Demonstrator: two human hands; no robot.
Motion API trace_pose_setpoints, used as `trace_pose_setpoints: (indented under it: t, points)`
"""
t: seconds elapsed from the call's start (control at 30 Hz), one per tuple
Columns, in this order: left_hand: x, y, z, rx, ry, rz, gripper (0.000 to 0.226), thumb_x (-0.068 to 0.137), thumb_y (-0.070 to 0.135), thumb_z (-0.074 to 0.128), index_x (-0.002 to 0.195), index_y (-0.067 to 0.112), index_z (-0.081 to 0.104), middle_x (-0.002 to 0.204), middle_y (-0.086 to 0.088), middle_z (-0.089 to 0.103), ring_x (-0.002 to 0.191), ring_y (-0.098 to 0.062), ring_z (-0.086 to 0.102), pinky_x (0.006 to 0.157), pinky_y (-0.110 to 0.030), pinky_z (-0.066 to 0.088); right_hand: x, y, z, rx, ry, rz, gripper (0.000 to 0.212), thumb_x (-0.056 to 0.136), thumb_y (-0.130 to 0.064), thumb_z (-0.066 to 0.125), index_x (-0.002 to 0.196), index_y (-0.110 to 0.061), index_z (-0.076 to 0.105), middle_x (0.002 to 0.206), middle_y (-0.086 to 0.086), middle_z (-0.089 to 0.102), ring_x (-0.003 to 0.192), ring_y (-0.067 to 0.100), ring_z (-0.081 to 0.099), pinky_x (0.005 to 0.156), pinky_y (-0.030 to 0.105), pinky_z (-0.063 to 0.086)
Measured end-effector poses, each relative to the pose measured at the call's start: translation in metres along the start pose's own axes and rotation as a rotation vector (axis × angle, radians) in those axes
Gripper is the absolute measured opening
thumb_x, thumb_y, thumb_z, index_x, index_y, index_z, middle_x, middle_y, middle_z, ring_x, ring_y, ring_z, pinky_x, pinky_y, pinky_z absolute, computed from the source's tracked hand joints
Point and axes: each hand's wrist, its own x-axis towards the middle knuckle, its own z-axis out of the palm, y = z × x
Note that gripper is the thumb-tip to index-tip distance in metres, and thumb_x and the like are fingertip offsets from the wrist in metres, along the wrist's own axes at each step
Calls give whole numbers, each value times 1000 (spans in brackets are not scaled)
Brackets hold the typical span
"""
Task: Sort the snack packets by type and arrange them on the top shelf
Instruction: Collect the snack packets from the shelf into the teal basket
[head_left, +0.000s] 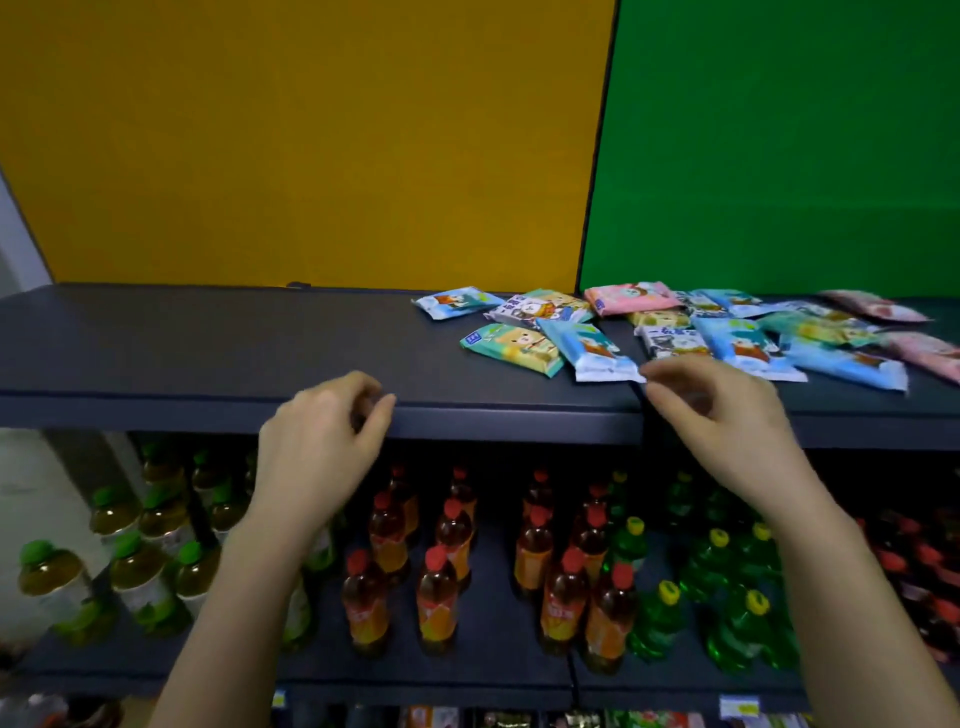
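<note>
Sorting looks barely begun: packets (675, 332) lie mixed in a loose heap on the right part of the top shelf (208, 343).
Flat glossy pouches in blue, teal, pink and white, overlapping. Left hand (322, 441) loosely curled, empty, at the shelf front. Right hand (722, 410) blurred beside the nearest blue packet (592, 351); grip unclear.

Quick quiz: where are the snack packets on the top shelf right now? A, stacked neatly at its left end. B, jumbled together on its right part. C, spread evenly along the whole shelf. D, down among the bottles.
B: the snack packets lie in a loose, mixed jumble on the right part of the top shelf, mostly in front of the green panel; the shelf below holds bottles.
</note>
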Motion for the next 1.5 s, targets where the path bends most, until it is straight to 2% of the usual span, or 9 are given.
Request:
trace_pose_setpoints:
  t: [0.13,0.33,0.5,0.63,0.87,1.03,1.2,1.4,1.5]
  points:
    - [41,19,23,-81,-26,-72,28,91,42,50,97,20,66,94,-1,69,94,-31,62,77,-38,48,60,10,17,41,-52,83,20,89,-28,58,103,-17,67,99,0,68,89,12,58,71,21,38]
    - [85,42,69,-63,-194,-172,41,90,52,45,106,19,62,109,-6,65,106,-31,56,82,-35,42,114,18,59,-274,-335,235,58,85,-61,47,103,-5,51,103,15,54,98,31,52,65,33,32]
    - [104,60,89,20,-342,-194,70,83,69,39,120,11,52,119,-17,56,118,-31,45,89,-40,40,126,17,60,-216,-452,353,58,77,-64,57,85,-7,47,76,5,45,65,17,42,52,30,27]
    - [117,76,95,-40,-414,-230,91,72,78,44,131,8,44,134,-14,49,128,-30,38,96,-41,39,132,27,63,45,-356,371,66,70,-55,70,113,-7,53,103,7,59,86,22,56,64,31,41]
    - [137,80,115,-254,-497,-236,109,58,59,78,142,9,28,147,-10,35,135,-26,34,108,-40,35,118,37,47,259,-173,295,48,80,-40,68,112,-11,48,108,7,61,94,25,58,76,37,46]
    - [136,77,122,-667,-323,-343,102,53,21,90,138,20,33,136,-6,47,122,-23,48,102,-41,43,102,44,37,407,-82,318,43,80,-35,69,114,-15,52,108,2,64,95,21,61,86,38,48]
    - [126,78,110,-1107,-249,-573,85,69,-3,77,138,5,27,118,-18,63,95,-23,61,88,-36,50,88,47,33,537,-31,362,35,82,-34,68,107,-19,50,105,2,65,92,20,62,84,36,47]
    - [77,13,39,-1286,-43,-600,16,86,-1,58,101,1,62,72,-4,74,60,-12,69,61,-24,57,72,20,45,737,-64,290,34,81,-27,69,109,-18,52,104,-1,68,85,13,65,74,28,50]
    - [30,-36,-19,-1232,153,-677,12,88,2,56,90,12,62,66,2,73,58,-7,69,57,-22,57,61,-16,71,824,-137,212,27,81,-24,69,104,-21,55,101,-5,69,83,7,65,76,24,52]
